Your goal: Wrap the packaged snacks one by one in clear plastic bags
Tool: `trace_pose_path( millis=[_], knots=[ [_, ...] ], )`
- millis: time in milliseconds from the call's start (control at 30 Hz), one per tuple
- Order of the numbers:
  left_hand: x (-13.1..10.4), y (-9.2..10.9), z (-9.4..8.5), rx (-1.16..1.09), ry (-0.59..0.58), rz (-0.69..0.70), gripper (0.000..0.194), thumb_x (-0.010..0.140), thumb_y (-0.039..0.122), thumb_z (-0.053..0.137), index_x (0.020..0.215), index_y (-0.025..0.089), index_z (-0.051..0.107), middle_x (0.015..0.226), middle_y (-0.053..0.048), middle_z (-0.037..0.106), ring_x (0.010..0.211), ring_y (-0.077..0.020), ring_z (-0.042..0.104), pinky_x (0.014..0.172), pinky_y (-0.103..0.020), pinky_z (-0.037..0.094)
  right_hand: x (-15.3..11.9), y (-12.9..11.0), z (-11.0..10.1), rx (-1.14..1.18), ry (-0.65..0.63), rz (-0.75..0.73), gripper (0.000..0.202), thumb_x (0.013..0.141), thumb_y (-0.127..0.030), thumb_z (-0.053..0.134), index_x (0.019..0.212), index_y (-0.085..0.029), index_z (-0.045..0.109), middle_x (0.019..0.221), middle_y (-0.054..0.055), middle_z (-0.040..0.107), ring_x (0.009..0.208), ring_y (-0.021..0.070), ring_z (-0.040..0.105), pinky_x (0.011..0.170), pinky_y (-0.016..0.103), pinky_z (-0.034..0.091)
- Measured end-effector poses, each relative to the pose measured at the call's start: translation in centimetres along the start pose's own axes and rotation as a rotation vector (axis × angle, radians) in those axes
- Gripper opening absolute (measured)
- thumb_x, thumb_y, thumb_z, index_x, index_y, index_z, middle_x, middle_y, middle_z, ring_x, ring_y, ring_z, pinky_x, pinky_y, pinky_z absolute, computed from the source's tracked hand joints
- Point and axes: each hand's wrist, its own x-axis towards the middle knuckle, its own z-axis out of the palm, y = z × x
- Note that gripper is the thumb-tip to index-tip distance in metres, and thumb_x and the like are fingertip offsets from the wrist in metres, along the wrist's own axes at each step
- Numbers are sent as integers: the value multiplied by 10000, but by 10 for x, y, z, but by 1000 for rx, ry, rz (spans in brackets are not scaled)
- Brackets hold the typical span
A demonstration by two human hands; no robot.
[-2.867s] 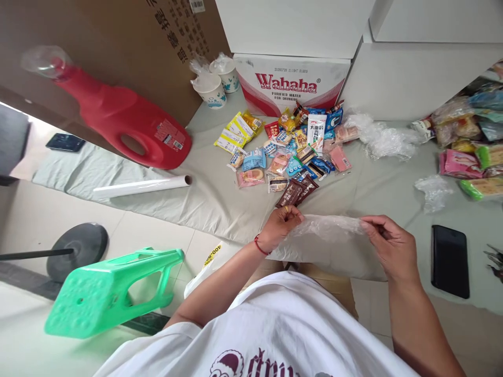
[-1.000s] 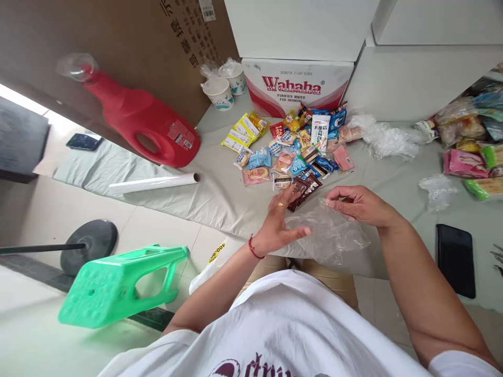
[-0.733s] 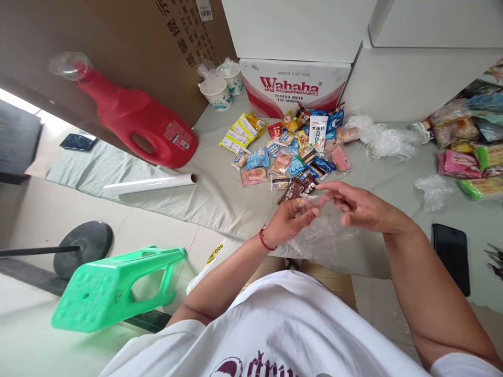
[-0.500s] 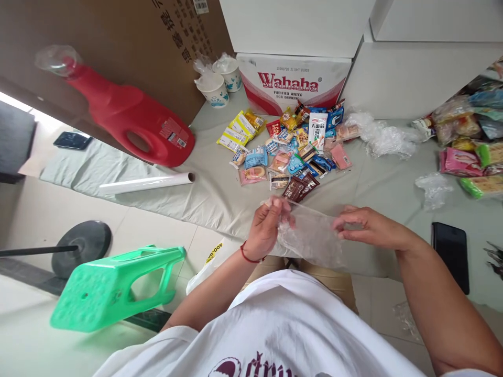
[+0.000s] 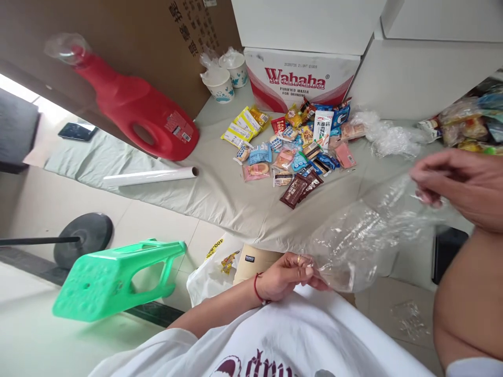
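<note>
A clear plastic bag (image 5: 353, 246) is stretched between my two hands, above the table's near edge. My left hand (image 5: 293, 275), low and close to my shirt, pinches one end of it. Up and to the right, my right hand (image 5: 444, 183) grips the other end with its fingers closed. Beyond the bag lies a pile of small wrapped snacks (image 5: 291, 144). Two brown packets (image 5: 301, 187) rest at the pile's near side, and yellow packets (image 5: 243, 127) lie at its left.
A red jug (image 5: 145, 115), a white roll (image 5: 151, 176) and paper cups (image 5: 220, 86) stand or lie to the left. Behind the snacks is a Wahaba-style printed carton (image 5: 302, 78). Crumpled clear plastic (image 5: 393, 136) and a black phone (image 5: 448, 251) are at right. A green stool (image 5: 118, 277) is at lower left.
My right hand has moved up and right, drawing the plastic bag out longer. My left hand has come down toward my body, still holding its end.
</note>
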Motion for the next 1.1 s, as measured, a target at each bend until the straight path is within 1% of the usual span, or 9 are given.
trace_pose_path(
  millis=[100,233,400,467,567,700,833,967,1100],
  knots=[
    [-8,-13,-16,85,185,-13,548,769,617,828,600,161,576,703,-45,641,749,-204,696,815,-362,545,32,-8,51,-17,-242,17,431,952,-656,607,973,-252,755,702,20,668,552,134,576,583,314,465],
    [-36,-9,-40,419,389,106,530,879,664,690,689,175,622,736,-57,670,733,-176,634,768,-325,501,59,16,130,36,-380,-246,447,985,-590,560,926,-202,774,920,69,761,831,209,682,795,339,503],
    [-54,11,-46,1090,681,572,297,1016,401,563,801,207,631,830,-53,649,766,-175,612,737,-323,505,61,39,178,-100,-431,-449,369,1057,-409,494,1064,-193,792,1033,91,755,942,222,683,788,313,469],
    [-45,16,-37,1301,650,836,145,990,267,564,872,225,637,906,-68,670,884,-205,662,802,-359,542,59,36,186,-209,-402,-488,349,1065,-386,493,1099,-206,790,1065,87,748,938,211,675,751,296,445],
    [-17,19,-19,1501,431,1091,97,946,194,581,977,246,657,949,-76,704,1038,-240,693,885,-398,569,54,25,199,-336,-383,-535,356,1080,-389,473,1084,-225,789,1022,72,735,874,187,652,707,287,416],
    [36,23,-8,1686,237,972,158,972,220,572,1073,206,693,1141,-144,745,1302,-300,636,1055,-465,522,56,15,212,-358,-361,-565,312,1073,-318,481,1169,-212,758,1100,97,719,972,217,649,832,327,478],
    [73,28,-30,1869,359,704,324,1018,306,525,1245,149,693,1436,-206,642,1483,-348,485,1214,-569,389,55,15,187,-255,-124,-503,378,1040,-267,511,1389,-202,643,1397,154,623,1272,302,575,1083,469,461],
    [77,25,-54,2043,459,511,505,1051,363,467,1520,184,526,1670,-163,407,1571,-316,353,1274,-623,264,7,22,156,-217,173,-305,431,1057,-294,478,1477,-233,556,1396,138,639,1308,300,579,1130,489,452],
    [66,16,-61,2124,454,453,530,1079,421,401,1587,277,449,1716,-82,331,1608,-281,273,1307,-649,103,-68,53,157,-344,-85,-253,582,1060,-359,487,1615,-218,382,1535,145,559,1424,323,509,1187,553,412]
  ],
)
